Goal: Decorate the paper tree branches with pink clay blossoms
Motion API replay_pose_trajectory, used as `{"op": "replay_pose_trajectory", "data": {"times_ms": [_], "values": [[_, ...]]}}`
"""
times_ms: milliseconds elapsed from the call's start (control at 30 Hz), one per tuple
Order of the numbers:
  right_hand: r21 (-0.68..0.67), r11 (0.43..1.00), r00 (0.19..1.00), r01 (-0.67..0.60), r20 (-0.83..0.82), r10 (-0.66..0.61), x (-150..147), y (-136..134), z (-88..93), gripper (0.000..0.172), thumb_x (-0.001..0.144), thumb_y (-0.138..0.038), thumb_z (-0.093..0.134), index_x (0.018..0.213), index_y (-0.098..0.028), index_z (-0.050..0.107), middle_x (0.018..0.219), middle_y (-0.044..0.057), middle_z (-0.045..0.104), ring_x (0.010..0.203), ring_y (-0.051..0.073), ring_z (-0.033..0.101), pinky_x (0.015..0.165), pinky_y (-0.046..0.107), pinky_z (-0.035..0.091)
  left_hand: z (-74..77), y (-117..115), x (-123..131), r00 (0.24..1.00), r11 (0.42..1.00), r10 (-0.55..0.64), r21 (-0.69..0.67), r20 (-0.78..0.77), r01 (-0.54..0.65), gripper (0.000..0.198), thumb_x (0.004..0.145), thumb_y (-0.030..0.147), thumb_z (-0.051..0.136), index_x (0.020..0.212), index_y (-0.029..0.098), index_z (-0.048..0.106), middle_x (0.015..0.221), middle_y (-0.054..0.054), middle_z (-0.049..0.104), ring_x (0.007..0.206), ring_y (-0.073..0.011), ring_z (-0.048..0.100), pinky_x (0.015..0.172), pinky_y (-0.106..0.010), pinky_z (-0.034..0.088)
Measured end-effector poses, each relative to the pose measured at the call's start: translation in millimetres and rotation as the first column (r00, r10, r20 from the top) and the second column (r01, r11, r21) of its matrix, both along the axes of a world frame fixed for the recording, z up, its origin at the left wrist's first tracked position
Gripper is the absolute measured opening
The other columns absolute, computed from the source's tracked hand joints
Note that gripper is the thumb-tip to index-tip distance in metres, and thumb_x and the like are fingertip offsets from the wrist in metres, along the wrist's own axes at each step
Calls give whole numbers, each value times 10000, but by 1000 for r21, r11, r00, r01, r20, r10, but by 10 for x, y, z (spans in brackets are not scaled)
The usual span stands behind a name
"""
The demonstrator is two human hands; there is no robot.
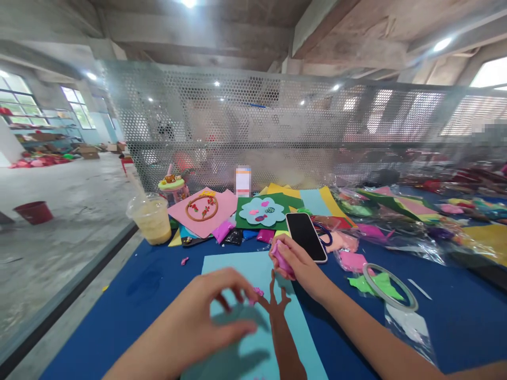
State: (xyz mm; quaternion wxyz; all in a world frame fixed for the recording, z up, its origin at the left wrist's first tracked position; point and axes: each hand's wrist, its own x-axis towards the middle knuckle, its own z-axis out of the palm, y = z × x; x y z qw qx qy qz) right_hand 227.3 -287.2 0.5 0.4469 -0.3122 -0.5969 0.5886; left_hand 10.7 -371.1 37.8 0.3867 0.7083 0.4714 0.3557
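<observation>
Left hand (pixel 196 306) nearest, over smooth light-blue sheet (pixel 233 264). Flat brown forked tree shape (pixel 287 345) on it, lumpy pink bits (pixel 259 291) by the left branch. Soft pink lump (pixel 282 257) above branch tips, gripped in right hand (pixel 297 259), farther out. Left's open: fingers arched, thumb spread, contact with bits unclear.

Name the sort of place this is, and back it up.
Probably a workshop or factory floor used for crafts: a bare concrete beam overhead, loaded shelves at the far left, and a blue tabletop spread with coloured sheets.
</observation>
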Motion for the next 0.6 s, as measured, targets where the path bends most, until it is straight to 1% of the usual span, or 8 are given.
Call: {"op": "replay_pose_trajectory", "data": {"times_ms": [33,100,133,200,333,400,500,600], "values": [[25,1000,1000,-2,30,2,-8,-20,-13,363,883,-558,458,848,-197,454,644,-55,433,458,51,344,431,188,219,90,127,120,1000,1000,-7,14,-30,8,215,664,301,749,865,243,701,908,-23,690,824,-195,621,717,-283,523],[56,998,997,-16,81,11,-17,-59,-32,373,891,-574,430,858,-203,452,630,-58,414,478,68,343,453,200,257,193,344,344,999,999,32,38,30,-33,214,682,276,711,890,231,692,932,-32,692,796,-187,619,638,-260,519],[69,997,995,-21,102,14,-18,-76,-38,373,896,-577,416,866,-207,450,620,-60,403,488,78,346,464,206,276,202,424,434,995,995,80,49,55,-82,209,676,277,709,877,221,694,925,-39,694,795,-191,616,623,-257,513],[100,995,990,-23,143,8,-14,-106,-42,368,911,-573,384,884,-211,446,602,-62,386,507,95,356,486,218,304,155,518,552,988,991,121,45,93,-126,161,694,295,685,828,206,705,858,-47,701,754,-188,615,591,-254,500],[170,985,972,-39,237,-3,-6,-134,-41,350,942,-538,335,885,-208,436,632,-50,404,531,104,371,499,230,302,-23,538,582,972,982,176,44,152,-185,132,724,314,653,739,197,713,783,-47,702,717,-185,623,587,-256,483],[205,977,962,-50,273,-9,-5,-130,-47,329,953,-511,333,877,-207,436,669,-39,428,558,106,380,516,232,308,-76,525,560,969,977,196,59,149,-207,117,728,304,652,727,199,702,765,-38,696,725,-184,622,597,-254,475],[279,959,951,-51,306,-39,2,-112,-56,295,963,-471,344,881,-208,451,695,-32,440,597,113,390,561,238,323,-94,523,544,972,979,188,54,143,-197,147,769,319,609,736,193,679,787,-36,682,745,-177,606,599,-246,468],[326,945,947,-39,314,-69,17,-99,-51,276,961,-459,356,900,-213,465,702,-32,444,610,117,398,576,241,322,-91,550,524,963,986,168,-19,210,-168,199,774,365,597,734,179,655,776,-39,655,710,-167,581,574,-240,475]]}}
